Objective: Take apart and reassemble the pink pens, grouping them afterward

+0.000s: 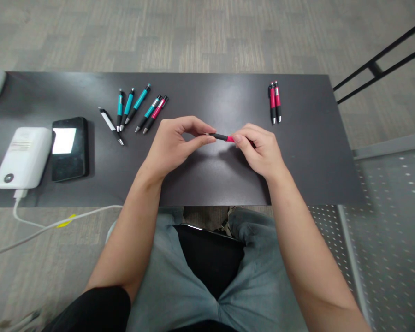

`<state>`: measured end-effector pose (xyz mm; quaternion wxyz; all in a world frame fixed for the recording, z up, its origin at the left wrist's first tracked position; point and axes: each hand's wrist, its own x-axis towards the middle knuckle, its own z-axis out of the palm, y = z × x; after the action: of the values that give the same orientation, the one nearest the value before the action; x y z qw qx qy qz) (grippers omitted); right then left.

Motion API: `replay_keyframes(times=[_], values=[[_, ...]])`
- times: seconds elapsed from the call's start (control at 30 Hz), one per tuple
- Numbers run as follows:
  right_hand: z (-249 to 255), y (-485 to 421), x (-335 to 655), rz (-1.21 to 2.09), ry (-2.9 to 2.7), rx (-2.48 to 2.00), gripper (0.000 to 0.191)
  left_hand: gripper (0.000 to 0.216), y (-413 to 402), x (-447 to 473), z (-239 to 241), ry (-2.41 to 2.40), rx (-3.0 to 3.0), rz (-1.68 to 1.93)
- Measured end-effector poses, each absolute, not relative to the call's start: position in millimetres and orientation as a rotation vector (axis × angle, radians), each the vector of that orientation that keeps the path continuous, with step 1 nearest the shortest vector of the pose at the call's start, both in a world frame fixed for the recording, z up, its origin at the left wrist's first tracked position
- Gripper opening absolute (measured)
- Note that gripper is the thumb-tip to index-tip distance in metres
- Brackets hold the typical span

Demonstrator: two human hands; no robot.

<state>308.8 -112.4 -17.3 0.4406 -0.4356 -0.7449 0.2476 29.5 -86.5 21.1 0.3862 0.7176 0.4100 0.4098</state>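
Observation:
Both hands hold one red and black pen (223, 137) level above the middle of the dark table (207, 184). My left hand (174, 145) pinches its black tip end between thumb and forefinger. My right hand (257, 147) is closed round the red barrel end. At the back left lie several pens: a white one (110, 125), three teal ones (128, 107) and a red one (155, 114). Two red pens (275, 102) lie side by side at the back right.
A black phone (69, 147) with a lit screen lies at the left beside a white power bank (22, 157) whose white cable (55, 223) hangs off the front edge. A metal rack (380, 67) and a perforated grey surface (394, 240) stand at the right.

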Motion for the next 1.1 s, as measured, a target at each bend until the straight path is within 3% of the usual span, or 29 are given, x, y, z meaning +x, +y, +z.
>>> replay_keyframes(times=[0.2, 0.37, 0.87, 1.1], values=[[-19.7, -113.6, 308.0, 0.632, -1.814, -1.058, 0.044, 0.033, -86.7, 29.2, 19.5, 1.087, 1.827, 1.046], [-17.0, -111.3, 309.5, 0.634, -1.9, -1.1, 0.059, 0.031, -86.2, 28.3, 18.7, 1.059, 1.835, 1.038], [-18.0, -112.1, 313.8, 0.642, -1.908, -1.056, 0.046, 0.027, -85.8, 29.1, 19.4, 1.048, 1.838, 1.039], [-15.8, -112.3, 311.5, 0.614, -1.944, -1.02, 0.053, 0.035, -85.2, 27.6, 17.1, 1.031, 1.881, 1.021]])
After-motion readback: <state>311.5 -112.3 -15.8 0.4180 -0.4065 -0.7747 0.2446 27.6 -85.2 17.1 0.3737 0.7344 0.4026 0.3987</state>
